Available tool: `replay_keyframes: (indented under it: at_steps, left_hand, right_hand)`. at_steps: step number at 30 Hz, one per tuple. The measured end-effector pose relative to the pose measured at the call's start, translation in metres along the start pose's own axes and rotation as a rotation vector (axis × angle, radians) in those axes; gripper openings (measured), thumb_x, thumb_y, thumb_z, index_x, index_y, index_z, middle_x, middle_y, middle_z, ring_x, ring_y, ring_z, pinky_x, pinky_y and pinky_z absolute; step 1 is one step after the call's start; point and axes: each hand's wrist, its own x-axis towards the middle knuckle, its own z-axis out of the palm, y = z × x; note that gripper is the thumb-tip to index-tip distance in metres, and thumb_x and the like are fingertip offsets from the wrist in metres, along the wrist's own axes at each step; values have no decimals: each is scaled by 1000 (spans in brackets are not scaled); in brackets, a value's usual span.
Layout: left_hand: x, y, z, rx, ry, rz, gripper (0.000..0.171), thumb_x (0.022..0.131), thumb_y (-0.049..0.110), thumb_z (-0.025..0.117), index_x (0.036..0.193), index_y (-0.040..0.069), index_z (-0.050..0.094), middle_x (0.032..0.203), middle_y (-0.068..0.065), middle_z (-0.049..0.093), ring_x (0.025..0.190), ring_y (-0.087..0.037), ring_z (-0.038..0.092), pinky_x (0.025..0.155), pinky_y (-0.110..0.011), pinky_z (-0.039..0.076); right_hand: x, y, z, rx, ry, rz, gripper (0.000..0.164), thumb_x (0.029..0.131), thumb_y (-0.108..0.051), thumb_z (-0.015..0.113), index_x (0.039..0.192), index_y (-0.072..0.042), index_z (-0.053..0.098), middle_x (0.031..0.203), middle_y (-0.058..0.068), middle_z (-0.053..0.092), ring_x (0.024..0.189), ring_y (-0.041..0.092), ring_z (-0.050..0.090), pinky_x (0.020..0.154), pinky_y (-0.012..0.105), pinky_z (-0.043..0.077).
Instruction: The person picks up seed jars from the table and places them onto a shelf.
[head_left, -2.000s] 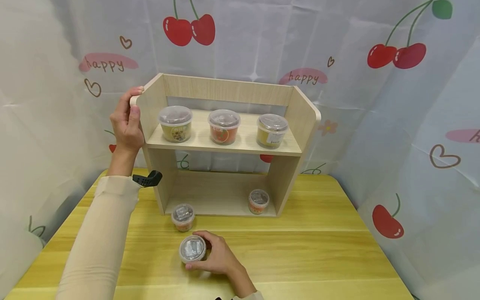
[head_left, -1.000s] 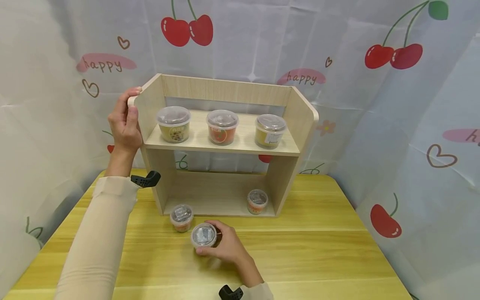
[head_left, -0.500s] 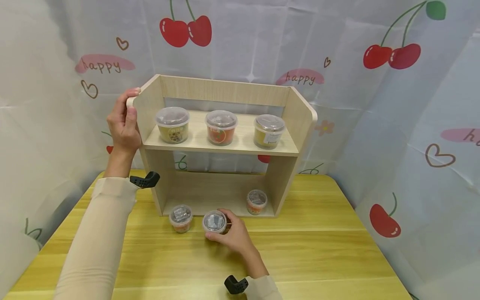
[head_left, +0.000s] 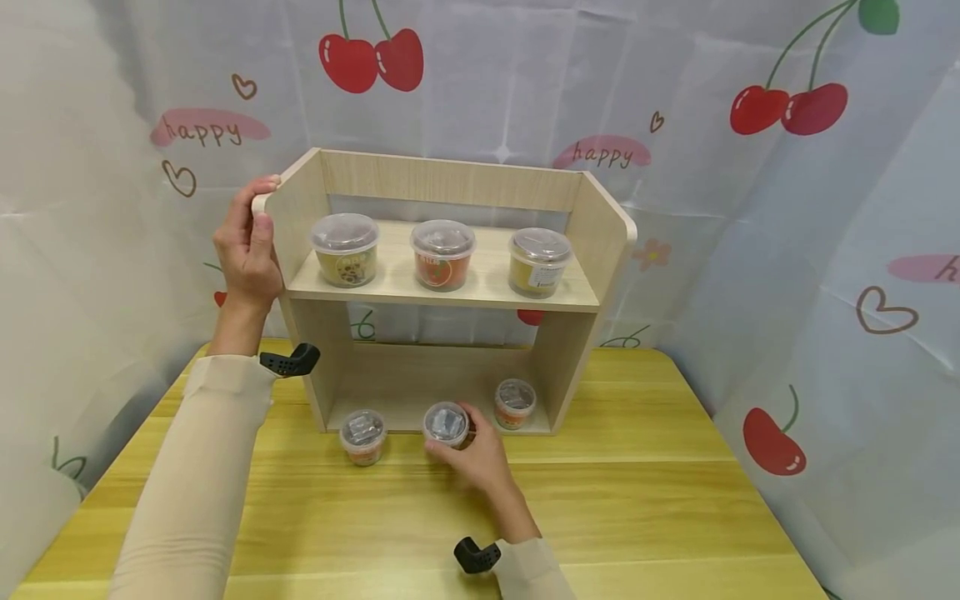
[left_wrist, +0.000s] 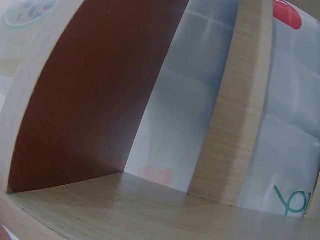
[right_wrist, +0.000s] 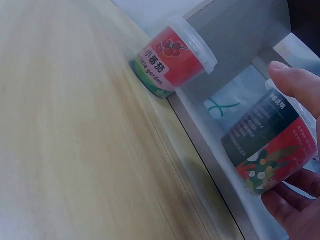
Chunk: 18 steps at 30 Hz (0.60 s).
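My left hand (head_left: 246,242) grips the upper front corner of the left side panel of a pale wooden shelf (head_left: 442,302). With thumb and fingers, my right hand (head_left: 483,457) holds a small lidded plastic tub (head_left: 446,423) at the front edge of the lower board. In the right wrist view this tub (right_wrist: 272,145) shows a red and dark label and stands tilted in that view, close over the board. Left of it, a similar red tub (head_left: 363,437) sits on the table before the shelf. Another small tub (head_left: 515,403) stands on the lower board at the right.
Three larger lidded tubs stand in a row on the upper board: a yellow one (head_left: 345,252), a red one (head_left: 442,257) and another yellow one (head_left: 540,265). The wooden table (head_left: 637,500) extends in front, and a cherry-print curtain (head_left: 480,92) hangs behind.
My right hand has carried its tub away from me and to the right, from the table to the lower board's front edge. The left hand has kept its grip on the side panel.
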Motion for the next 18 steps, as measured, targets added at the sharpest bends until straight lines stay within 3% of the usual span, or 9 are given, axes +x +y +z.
replay_keyframes:
  at_steps: [11, 18]
  left_hand:
    - [0, -3, 0, -23, 6, 8, 41, 90, 11, 43, 115, -20, 55, 118, -25, 63, 113, -25, 58, 99, -34, 43]
    - [0, -4, 0, -41, 10, 9, 40, 89, 9, 42, 114, -20, 55, 117, -26, 63, 111, -25, 59, 97, -33, 43]
  right_hand:
    - [13, 2, 1, 26, 107, -39, 73, 72, -32, 88, 131, -3, 56, 117, 12, 64, 101, 26, 62, 85, 40, 52]
    - [20, 4, 3, 19, 138, -8, 75, 71, -30, 88, 131, 0, 56, 119, 14, 64, 103, 27, 62, 86, 42, 52]
